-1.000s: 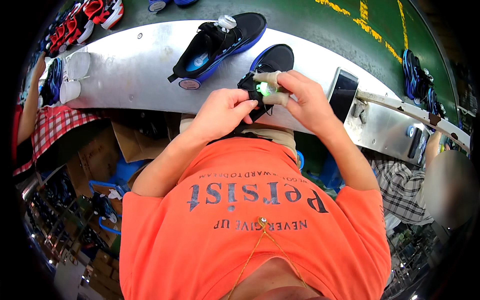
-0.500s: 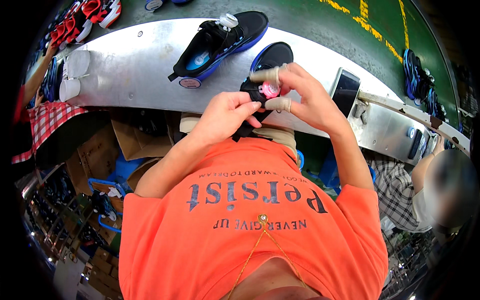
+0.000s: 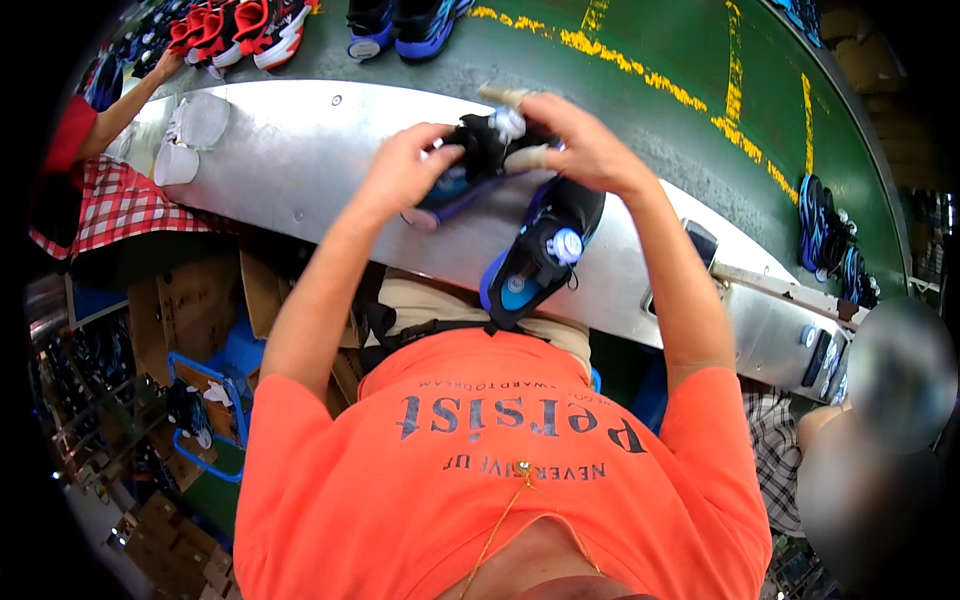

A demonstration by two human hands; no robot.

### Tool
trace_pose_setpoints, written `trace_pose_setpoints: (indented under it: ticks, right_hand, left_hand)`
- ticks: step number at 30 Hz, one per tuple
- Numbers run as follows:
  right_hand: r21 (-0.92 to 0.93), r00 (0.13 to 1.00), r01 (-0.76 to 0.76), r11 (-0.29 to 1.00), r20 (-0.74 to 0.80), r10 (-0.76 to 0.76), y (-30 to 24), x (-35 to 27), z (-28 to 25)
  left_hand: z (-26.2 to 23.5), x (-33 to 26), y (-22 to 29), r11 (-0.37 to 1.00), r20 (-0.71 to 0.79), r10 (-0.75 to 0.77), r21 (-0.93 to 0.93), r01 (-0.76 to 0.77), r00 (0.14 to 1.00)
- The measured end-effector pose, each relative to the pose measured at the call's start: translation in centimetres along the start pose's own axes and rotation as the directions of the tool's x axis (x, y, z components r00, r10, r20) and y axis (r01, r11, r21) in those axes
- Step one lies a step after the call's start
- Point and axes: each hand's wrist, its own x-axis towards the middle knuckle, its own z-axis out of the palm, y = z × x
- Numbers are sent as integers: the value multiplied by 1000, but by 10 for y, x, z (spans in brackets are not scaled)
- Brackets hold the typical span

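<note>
A black sports shoe with a blue sole [image 3: 487,150] is raised and tilted over the metal bench, blurred by motion. My left hand [image 3: 405,168] grips its near-left side with curled fingers. At the other side my right hand [image 3: 580,145], with pale covers on thumb and forefinger, closes round the shoe by its clear round dial [image 3: 508,123]. The matching shoe [image 3: 545,250] rests just below my right hand, its heel over the bench's near edge. A shiny round dial [image 3: 565,246] sits on its top, and the blue insole shows.
The curved metal bench [image 3: 290,150] spans the front. White cups [image 3: 178,162] stand at its left beside another person's arm [image 3: 125,112]. Red shoes [image 3: 270,30] and blue-black shoes [image 3: 425,25] lie beyond it. A phone [image 3: 700,240] is partly behind my right forearm.
Both hands have left the right-hand shoe and taken hold of the left-hand one, farther away. The right-hand shoe now lies free on the bench, and its dial no longer looks pink.
</note>
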Motion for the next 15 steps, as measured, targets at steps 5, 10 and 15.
trace_pose_setpoints:
  ticks: [5, 10, 15]
  right_hand:
    - [2, 964, -258, 966, 66, 257, -13, -18, 13]
    - [-469, 996, 86, 879, 28, -82, -38, -34, 33]
    - [-472, 994, 17, 882, 104, 36, -43, -27, 36]
  left_hand:
    - [27, -40, 3, 999, -69, 35, -38, -37, 997]
    - [35, -37, -4, 877, 7, -282, -404, 260, 959]
    - [26, -58, 7, 883, -108, -269, -424, 200, 957]
